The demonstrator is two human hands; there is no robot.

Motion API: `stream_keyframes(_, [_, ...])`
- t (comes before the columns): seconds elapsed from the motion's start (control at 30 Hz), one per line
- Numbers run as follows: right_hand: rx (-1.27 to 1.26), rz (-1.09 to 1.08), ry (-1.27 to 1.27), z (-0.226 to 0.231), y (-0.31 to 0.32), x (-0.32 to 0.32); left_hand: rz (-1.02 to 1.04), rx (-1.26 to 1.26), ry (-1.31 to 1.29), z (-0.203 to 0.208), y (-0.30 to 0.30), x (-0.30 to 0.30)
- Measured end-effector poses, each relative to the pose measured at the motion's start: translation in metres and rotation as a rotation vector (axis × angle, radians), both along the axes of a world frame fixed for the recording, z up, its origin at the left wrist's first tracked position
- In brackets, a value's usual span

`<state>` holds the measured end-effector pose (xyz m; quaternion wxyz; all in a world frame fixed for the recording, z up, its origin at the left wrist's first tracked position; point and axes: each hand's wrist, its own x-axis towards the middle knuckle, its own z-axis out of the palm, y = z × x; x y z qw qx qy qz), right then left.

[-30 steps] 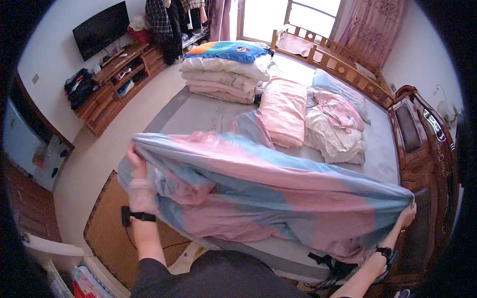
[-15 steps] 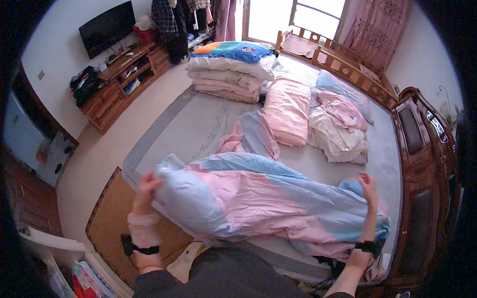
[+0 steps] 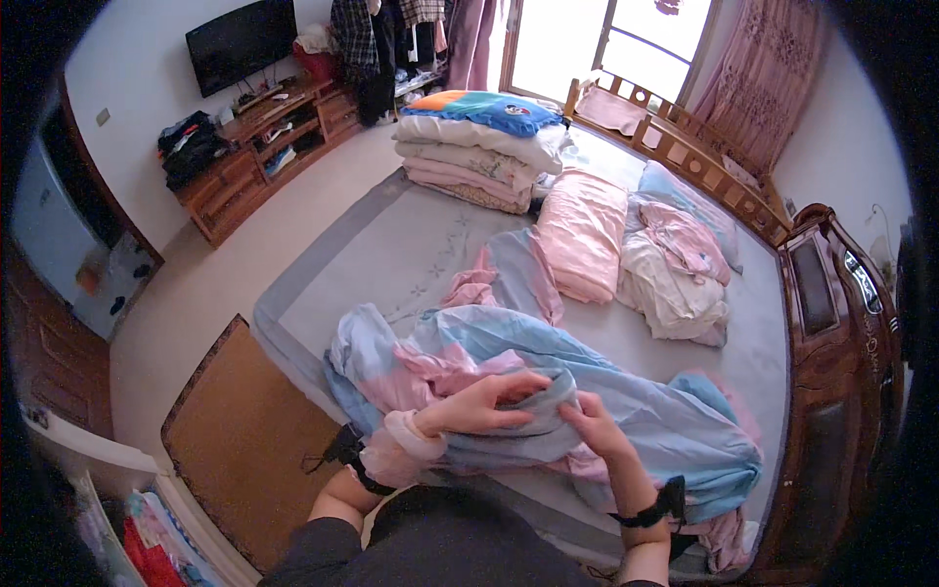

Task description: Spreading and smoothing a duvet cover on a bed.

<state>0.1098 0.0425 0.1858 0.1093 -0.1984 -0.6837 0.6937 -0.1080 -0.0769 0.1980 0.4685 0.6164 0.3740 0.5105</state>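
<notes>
A crumpled blue-and-pink duvet cover [image 3: 646,416] spreads across the near side of the bed. Close together in front of my body, both hands work at one gathered edge of it. My left hand [image 3: 486,402] reaches in from the left, its fingers curved around the bunched blue cloth. Pinched between the thumb and fingers of my right hand [image 3: 599,428] is the same edge, just to the right. Part of the cloth between the hands is hidden by the fingers. The cover's left end lies in pink and blue folds beyond my left wrist.
Folded quilts [image 3: 465,171] are stacked on the bed's far left, beside a pink folded quilt [image 3: 583,235] and a white-and-pink bundle [image 3: 675,284]. The dark wooden headboard [image 3: 831,391] stands at right. A brown mat [image 3: 245,440] lies on the floor at left.
Both hands have come inward from the cover's two ends to its near middle and hold its edge there. The left end of the cover, smooth before, now lies in folds. The view has shifted slightly.
</notes>
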Motion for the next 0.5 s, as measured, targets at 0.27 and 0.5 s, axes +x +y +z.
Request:
stream_keyframes(0.27, [0.147, -0.646, 0.456, 0.053, -0.003, 0.170, -0.046, 0.095, 0.471, -0.017, -0.014, 0.014])
stream_keyframes(0.5, [0.213, -1.220, 0.795, 0.099, 0.002, 0.306, -0.059, -0.075, 0.543, -0.034, -0.038, -0.028])
